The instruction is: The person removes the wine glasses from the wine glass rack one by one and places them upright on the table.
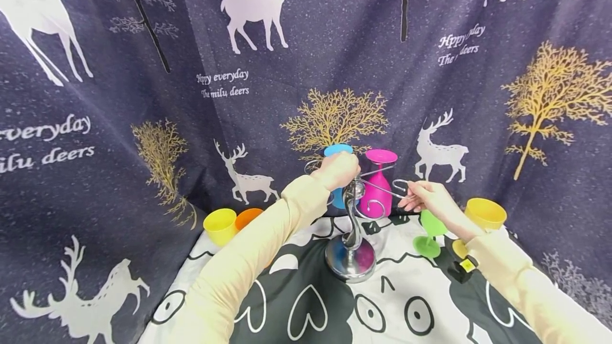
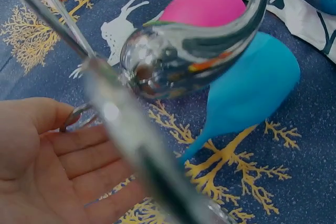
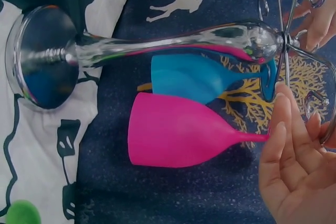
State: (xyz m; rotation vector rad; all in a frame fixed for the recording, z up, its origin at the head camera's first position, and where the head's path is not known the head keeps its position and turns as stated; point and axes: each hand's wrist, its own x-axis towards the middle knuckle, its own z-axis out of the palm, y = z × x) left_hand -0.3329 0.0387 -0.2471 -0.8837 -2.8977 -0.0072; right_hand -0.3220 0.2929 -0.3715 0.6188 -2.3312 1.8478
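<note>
A chrome stemware rack point(image 1: 353, 216) stands upright on a round base, with several curled wire arms at its top. My left hand point(image 1: 338, 168) is at the top of it; in the left wrist view the thumb and forefinger pinch a wire loop point(image 2: 79, 116). With the thumb and fingers of my right hand point(image 1: 427, 198) I hold the curled end point(image 3: 316, 100) of an arm on the right side. Behind the rack, a blue goblet point(image 3: 189, 77) and a pink goblet point(image 3: 178, 132) stand upside down. Part of the blue one is hidden by my left hand in the head view.
At the left are a yellow cup point(image 1: 220, 226) and an orange cup point(image 1: 247, 218), partly behind my left sleeve. A green goblet point(image 1: 427, 247) and a yellow goblet point(image 1: 485, 214) stand at the right, near my right forearm. A deer-printed curtain point(image 1: 306, 68) hangs behind the patterned cloth point(image 1: 311, 285).
</note>
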